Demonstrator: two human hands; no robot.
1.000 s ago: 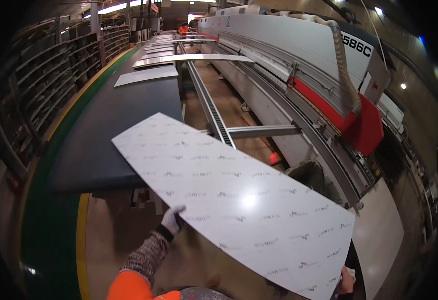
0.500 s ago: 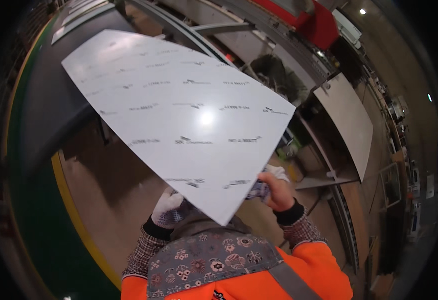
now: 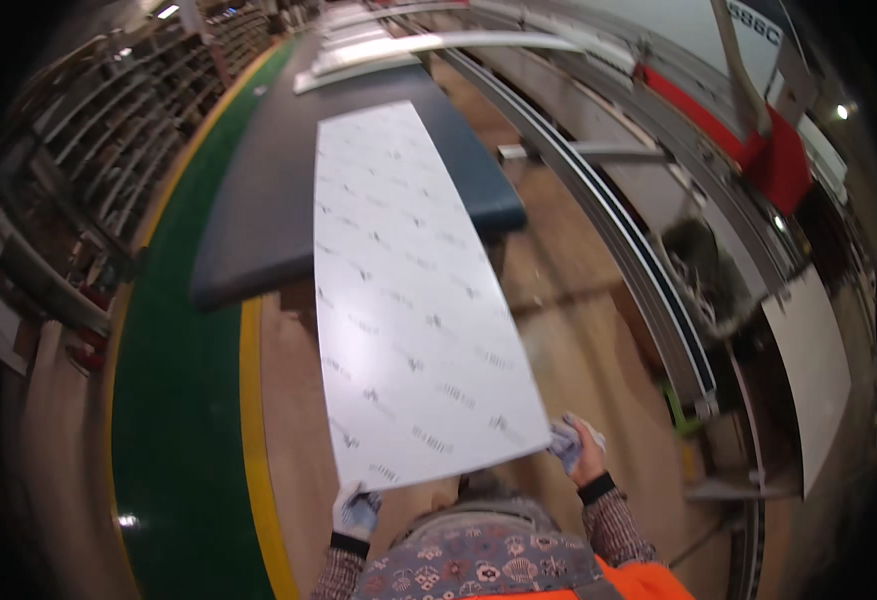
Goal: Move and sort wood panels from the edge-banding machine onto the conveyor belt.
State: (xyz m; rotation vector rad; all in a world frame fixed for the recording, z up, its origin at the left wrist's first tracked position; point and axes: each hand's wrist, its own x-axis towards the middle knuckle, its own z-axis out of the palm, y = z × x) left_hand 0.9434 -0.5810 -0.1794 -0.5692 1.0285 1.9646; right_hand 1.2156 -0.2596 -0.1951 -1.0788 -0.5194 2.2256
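Fingers of the left hand gripped the panel at its near left corner, on the near side of the worktop; the right hand had its fingers closed on the near right corner. Neither had let go. The panel's near part jutted from the worktop above the floor, while its far part was over the worktop; whether it rested there or hung just clear could not be told. By that look, the placing was partly done: far end in over the worktop, near end not yet brought in, release outstanding. Left of the worktop ran a green strip; right of it, a rail. Toward the worktop's far end, other boards already lay, apart from the panel. Beyond the rail, right of the worktop, stood a machine.
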